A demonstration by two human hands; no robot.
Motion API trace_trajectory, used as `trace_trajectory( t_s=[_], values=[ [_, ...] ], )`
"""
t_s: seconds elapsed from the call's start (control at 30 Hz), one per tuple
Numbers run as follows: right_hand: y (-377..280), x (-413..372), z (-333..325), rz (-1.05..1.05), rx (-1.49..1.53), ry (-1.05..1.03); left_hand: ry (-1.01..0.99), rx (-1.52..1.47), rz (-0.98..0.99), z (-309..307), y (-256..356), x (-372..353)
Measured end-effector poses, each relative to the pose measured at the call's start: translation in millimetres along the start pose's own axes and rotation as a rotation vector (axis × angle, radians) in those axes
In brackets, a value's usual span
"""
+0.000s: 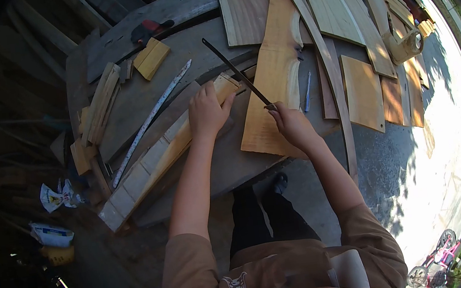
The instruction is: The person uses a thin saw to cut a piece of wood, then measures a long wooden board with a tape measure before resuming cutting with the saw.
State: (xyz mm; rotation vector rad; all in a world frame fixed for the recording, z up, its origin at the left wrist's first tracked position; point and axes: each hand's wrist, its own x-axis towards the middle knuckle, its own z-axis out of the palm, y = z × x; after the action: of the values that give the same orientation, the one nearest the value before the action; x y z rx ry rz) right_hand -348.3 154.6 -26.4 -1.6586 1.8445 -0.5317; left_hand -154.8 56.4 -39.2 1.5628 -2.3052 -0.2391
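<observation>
While the right hand (292, 128) grasps one end of a long, narrow black bar (231, 68), the left hand (208, 111) lies over the upper part of a long light-brown wooden beam (148, 167) marked by pale, block-like segments; how firmly its fingers close there cannot be told. The bar slants across near the beam's far end, though whether the two touch is unclear. The beam lies diagonally on a grey bench (138, 106), beside a slim, curved white speckled strip (151, 119). Just beyond the bar, a broad honey-coloured wooden board (273, 71) with one irregular edge reaches toward the right hand, a slim blue-and-white pen-shaped object (307, 92) beside it. A squared yellowish wooden block (151, 58) sits near a red-and-black object (149, 31) at the far side, while a beige cylindrical container (406, 47) stands among boards at right.
</observation>
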Motion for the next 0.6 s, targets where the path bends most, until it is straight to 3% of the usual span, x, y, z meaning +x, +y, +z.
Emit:
trace_trajectory(
  t_s=[0.13,0.43,0.6],
  values=[
    [-16,32,0,-0.072,-0.178,-0.056,0.004,0.000,0.028,1,-4,0],
    [-19,58,23,-0.194,-0.164,0.038,-0.003,-0.004,-0.006,-1,-1,0],
    [-21,59,30,-0.156,-0.143,0.053,-0.017,0.014,-0.016,-1,1,0]
  ],
)
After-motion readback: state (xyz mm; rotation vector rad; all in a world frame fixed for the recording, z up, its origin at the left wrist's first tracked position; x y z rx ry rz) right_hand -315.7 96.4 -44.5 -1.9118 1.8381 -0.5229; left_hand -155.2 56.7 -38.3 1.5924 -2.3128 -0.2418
